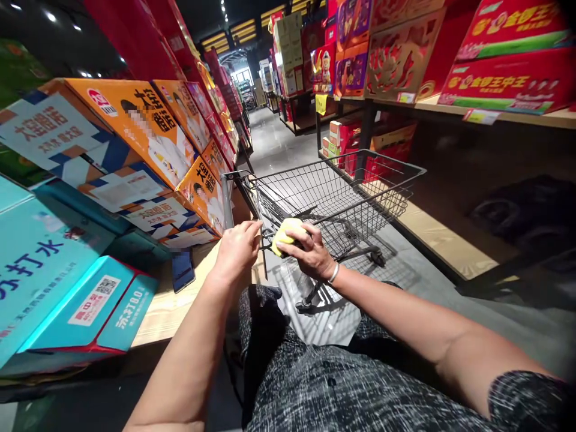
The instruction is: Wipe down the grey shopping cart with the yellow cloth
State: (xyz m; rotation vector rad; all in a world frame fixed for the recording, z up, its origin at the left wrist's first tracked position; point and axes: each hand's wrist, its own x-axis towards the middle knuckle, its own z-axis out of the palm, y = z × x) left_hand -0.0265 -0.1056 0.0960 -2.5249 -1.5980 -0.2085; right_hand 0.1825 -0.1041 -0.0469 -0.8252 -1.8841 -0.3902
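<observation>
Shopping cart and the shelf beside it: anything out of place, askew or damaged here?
One thing: a phone lies loose on the wooden shelf edge among the boxed goods. The shopping cart looks intact and holds nothing visible; the right hand presses a yellow cloth to its rim, the left hand grips beside it.

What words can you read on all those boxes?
"大宝谱", roughly, on the orange boxes by the left hand.
"打水" on the teal box.
"金锣王中王" on the red cartons, upper right.
The price tags and QR label are too small to read.
The yellow cloth in the right hand and the shopping cart carry no text.
</observation>
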